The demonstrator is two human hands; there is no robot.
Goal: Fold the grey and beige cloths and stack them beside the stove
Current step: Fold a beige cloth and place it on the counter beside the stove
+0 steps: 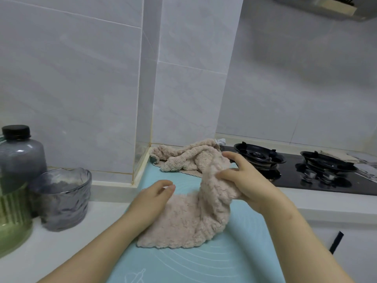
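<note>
A fluffy beige cloth (183, 221) lies partly on the light blue mat (204, 264). My right hand (242, 180) grips a bunched part of it and lifts that end off the mat. My left hand (155, 197) rests on the cloth's far left edge with fingers loosely curled; whether they pinch the edge I cannot tell. A second, crumpled beige cloth (179, 158) sits at the back of the mat against the tiled wall, just left of the black gas stove (285, 168).
A grey bottle with a black cap (20, 158), a grey ribbed glass bowl (61, 199) and a green ribbed container (12, 219) stand on the white counter at left. More folded cloths (346, 158) lie beyond the stove at far right. A tiled pillar juts out behind the mat.
</note>
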